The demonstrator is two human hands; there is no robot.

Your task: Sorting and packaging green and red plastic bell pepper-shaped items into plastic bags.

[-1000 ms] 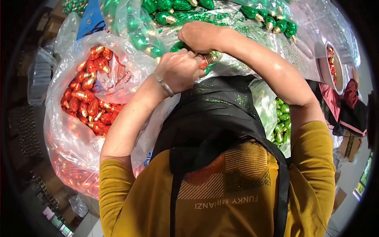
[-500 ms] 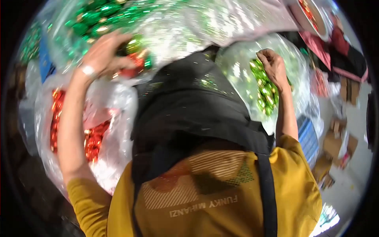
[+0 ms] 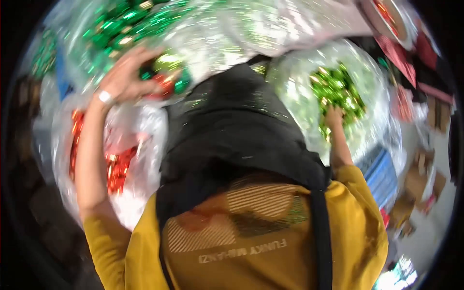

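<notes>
A: Your left hand (image 3: pixel 126 79) is raised against the clear plastic bag of dark green baubles (image 3: pixel 116 29), its fingers curled around a small cluster of baubles (image 3: pixel 164 77), one yellow-green, one red, with some darker green beside them. That cluster sits just at the edge of the black cloth (image 3: pixel 241 130) in front of your chest

B: And your right hand (image 3: pixel 333 118)?

A: It reaches into the bag of bright lime-green baubles (image 3: pixel 338 92) on your right. The picture is blurred there, so you cannot tell whether its fingers are closed on anything or only resting among the ornaments

B: How will these handle?

A: Judging by the shine, they are thin, hollow ornaments: very light, hard and slick, likely to crack if squeezed or dropped. A loose cup of the palm around the round body should suit them better than a pinch; the little gold caps look like the weaker spot. The bags are soft, thin film that shifts and crinkles, so take them by a gathered fold rather than the middle

B: What packages lie around you?

A: A clear bag of red baubles (image 3: pixel 113 164) below your left forearm, the dark green one above it, the lime one to the right. Farther right there are brown cardboard boxes (image 3: pixel 425 181) on the floor and a flat blue package (image 3: pixel 382 174) beside your right elbow. Any labels are too blurred to make out
</notes>
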